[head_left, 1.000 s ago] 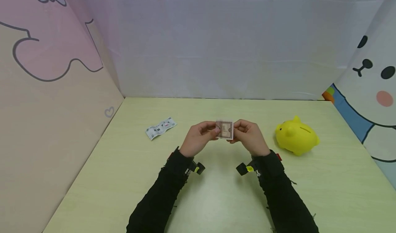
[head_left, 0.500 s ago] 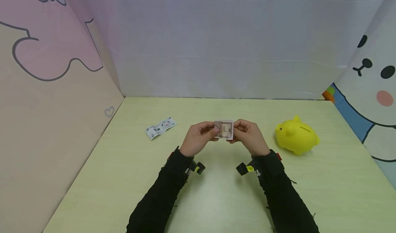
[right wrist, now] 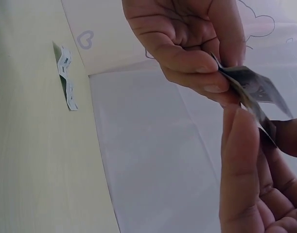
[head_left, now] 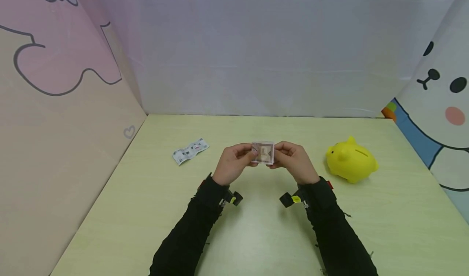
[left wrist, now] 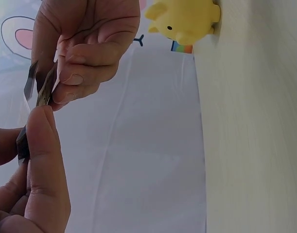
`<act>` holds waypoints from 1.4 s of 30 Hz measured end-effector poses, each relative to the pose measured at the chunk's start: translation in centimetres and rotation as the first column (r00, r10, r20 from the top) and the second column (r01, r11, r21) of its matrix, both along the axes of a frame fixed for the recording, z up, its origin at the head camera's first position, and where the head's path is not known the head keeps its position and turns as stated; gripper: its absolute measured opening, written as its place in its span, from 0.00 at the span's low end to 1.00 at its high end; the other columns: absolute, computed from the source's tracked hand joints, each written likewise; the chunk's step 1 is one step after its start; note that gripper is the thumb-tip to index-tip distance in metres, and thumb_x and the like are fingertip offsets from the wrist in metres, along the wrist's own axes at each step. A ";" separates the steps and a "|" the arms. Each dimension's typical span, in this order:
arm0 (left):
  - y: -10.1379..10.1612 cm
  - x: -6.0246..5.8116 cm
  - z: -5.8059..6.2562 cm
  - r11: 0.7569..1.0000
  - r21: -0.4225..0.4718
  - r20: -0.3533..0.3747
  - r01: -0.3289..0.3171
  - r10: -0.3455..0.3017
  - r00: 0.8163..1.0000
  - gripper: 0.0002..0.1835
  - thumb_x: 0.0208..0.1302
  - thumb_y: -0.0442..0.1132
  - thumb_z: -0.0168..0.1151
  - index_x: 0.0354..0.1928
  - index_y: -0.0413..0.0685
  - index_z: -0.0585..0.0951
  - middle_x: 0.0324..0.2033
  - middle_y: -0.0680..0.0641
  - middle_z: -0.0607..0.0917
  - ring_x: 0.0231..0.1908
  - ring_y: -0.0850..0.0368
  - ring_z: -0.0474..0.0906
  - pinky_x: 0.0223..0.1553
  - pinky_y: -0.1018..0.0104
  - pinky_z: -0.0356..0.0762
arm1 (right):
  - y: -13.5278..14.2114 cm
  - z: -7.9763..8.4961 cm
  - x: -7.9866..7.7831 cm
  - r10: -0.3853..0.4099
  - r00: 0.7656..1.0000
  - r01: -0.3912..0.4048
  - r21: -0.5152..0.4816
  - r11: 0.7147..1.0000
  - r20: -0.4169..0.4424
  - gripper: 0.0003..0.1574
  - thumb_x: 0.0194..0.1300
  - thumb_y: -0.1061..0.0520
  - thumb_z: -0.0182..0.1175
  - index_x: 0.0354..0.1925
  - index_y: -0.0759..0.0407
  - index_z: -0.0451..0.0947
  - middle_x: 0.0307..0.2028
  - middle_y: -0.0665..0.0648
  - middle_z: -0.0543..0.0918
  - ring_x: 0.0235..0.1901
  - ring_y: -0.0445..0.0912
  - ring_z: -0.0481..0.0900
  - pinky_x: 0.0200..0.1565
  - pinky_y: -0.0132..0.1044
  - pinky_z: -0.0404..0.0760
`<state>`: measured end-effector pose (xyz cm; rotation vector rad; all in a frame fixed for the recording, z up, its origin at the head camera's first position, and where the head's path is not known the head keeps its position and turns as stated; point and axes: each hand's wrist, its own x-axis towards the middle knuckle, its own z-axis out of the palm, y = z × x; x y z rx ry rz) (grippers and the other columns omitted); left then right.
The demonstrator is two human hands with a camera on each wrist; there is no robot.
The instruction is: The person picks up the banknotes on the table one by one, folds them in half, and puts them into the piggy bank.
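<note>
Both hands hold a folded brownish banknote (head_left: 264,153) up over the middle of the table. My left hand (head_left: 234,162) pinches its left side, thumb in front. On the right side, my right hand (head_left: 293,160) pinches it between thumb and fingers. In the right wrist view the note (right wrist: 257,90) appears edge-on, with its folded layers spread apart. Off to the right stands a yellow piggy bank (head_left: 351,161) with a slot in its back. A creased pale paper strip (head_left: 191,151) with dark print lies left of the hands.
The pale wooden table (head_left: 249,235) ends at a whitish cloth backdrop (head_left: 256,64). Cartoon-printed panels flank it, a pink and beige one (head_left: 66,125) at left and a white bear one (head_left: 436,117) at right. Black sleeves carry small wrist cameras.
The banknote and the fingers holding it have shifted slightly to the left. Both hands keep their grip, and the piggy bank and paper strip stay in place.
</note>
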<state>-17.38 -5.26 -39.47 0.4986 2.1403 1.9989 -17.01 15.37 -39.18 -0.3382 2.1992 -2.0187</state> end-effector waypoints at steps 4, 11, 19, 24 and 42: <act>0.0 0.0 0.2 1.000 -0.002 0.012 -0.016 0.016 1.000 0.16 0.72 0.35 0.56 0.57 0.34 0.78 0.47 0.34 0.83 0.41 0.54 0.85 0.45 0.62 0.85 | 0.1 0.1 0.0 0.010 1.000 -0.010 -0.013 1.000 -0.007 0.19 0.73 0.59 0.55 0.49 0.77 0.74 0.34 0.45 0.85 0.30 0.41 0.84 0.38 0.33 0.86; 0.0 0.0 0.2 0.999 -0.020 0.026 -0.039 0.040 0.999 0.16 0.71 0.35 0.57 0.56 0.34 0.79 0.46 0.34 0.84 0.41 0.54 0.85 0.44 0.63 0.85 | 0.1 0.4 0.1 -0.026 0.999 0.026 -0.034 0.999 -0.028 0.19 0.73 0.60 0.55 0.50 0.80 0.73 0.32 0.46 0.85 0.32 0.41 0.83 0.37 0.32 0.86; 0.0 0.0 0.3 0.997 -0.031 0.036 -0.066 0.067 0.997 0.15 0.71 0.34 0.57 0.55 0.34 0.80 0.45 0.35 0.85 0.38 0.55 0.85 0.42 0.64 0.86 | 0.1 0.6 0.3 -0.052 0.998 0.051 -0.043 0.998 -0.027 0.18 0.72 0.60 0.56 0.48 0.78 0.74 0.30 0.47 0.84 0.30 0.40 0.84 0.37 0.33 0.86; 0.1 0.1 0.4 0.996 -0.033 0.032 -0.078 0.079 0.996 0.14 0.71 0.34 0.57 0.55 0.35 0.80 0.43 0.35 0.85 0.36 0.57 0.85 0.41 0.64 0.86 | 0.0 0.7 0.4 -0.068 0.998 0.068 -0.030 0.997 -0.015 0.20 0.72 0.56 0.57 0.48 0.76 0.75 0.30 0.47 0.84 0.30 0.41 0.83 0.38 0.33 0.86; 0.3 0.4 0.3 0.997 -0.022 -0.020 -0.073 0.072 0.997 0.14 0.71 0.33 0.57 0.54 0.33 0.80 0.41 0.34 0.85 0.35 0.58 0.85 0.39 0.65 0.86 | -0.8 0.5 0.5 0.011 0.999 -0.010 -0.037 0.999 0.031 0.17 0.69 0.60 0.60 0.47 0.76 0.74 0.34 0.46 0.86 0.29 0.42 0.84 0.38 0.35 0.87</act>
